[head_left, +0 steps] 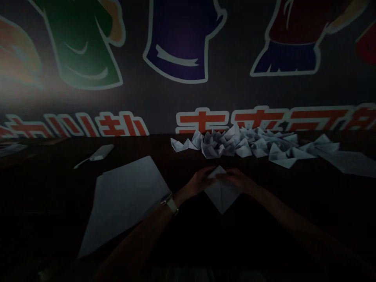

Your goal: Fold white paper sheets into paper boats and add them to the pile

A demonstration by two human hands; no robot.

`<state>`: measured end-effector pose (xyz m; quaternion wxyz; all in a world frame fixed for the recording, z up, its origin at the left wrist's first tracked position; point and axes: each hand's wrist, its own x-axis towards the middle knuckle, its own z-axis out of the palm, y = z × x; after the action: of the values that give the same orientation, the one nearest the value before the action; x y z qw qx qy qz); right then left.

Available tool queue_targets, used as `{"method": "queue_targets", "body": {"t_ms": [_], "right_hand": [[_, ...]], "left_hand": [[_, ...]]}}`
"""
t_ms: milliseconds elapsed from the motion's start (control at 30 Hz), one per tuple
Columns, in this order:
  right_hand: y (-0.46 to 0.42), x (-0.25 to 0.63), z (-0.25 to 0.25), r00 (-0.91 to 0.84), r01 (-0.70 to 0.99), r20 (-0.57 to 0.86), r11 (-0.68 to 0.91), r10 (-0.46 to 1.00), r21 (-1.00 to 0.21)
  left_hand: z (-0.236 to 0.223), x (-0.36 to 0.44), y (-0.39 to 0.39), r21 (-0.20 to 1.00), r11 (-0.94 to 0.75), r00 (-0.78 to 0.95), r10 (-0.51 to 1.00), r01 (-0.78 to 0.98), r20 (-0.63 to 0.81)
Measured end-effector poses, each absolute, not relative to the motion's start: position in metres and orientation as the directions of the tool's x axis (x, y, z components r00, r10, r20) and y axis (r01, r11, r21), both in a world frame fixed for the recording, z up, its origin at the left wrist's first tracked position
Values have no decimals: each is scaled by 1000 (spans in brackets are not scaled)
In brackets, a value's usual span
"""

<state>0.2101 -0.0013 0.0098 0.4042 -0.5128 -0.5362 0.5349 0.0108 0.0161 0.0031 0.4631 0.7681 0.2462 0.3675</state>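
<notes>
A white sheet of paper folded into a diamond (221,194) lies in front of me, one corner pointing toward me and a crease down its middle. My left hand (202,180) is on its upper left edge, the fingers closed on the paper. On the upper right edge, my right hand (235,178) grips it in the same way, its fingertips near the far corner. A watch with a pale strap (170,203) is on my left wrist. The light is dim, so the exact finger positions are hard to make out.
A stack of white paper (129,192) lies left, partly beneath my left forearm. Several folded paper boats (235,141) crowd the table's back, by the wall. More flat paper (352,161) is at far right. A white object with a thin end (101,152) rests back left.
</notes>
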Motion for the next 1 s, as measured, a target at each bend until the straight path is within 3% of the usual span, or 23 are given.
{"method": "queue_targets", "body": {"t_ms": [100,200,400,667,1000], "right_hand": [[2,211,12,-13,-4,-78,-78,997,-997],[4,214,13,40,-52,-54,-52,998,-997],[3,212,11,37,-33,-30,-29,999,-999],[0,209,12,28,-77,11,13,1000,-997],[-1,208,12,18,-70,10,11,1000,-997]], "left_hand": [[7,13,14,870,-493,506,754,17,418],[9,13,15,898,-440,441,809,18,388],[5,15,19,952,-285,368,878,-112,306],[3,18,12,938,-130,311,921,-320,234],[2,22,11,914,-117,206,956,-388,210]]}}
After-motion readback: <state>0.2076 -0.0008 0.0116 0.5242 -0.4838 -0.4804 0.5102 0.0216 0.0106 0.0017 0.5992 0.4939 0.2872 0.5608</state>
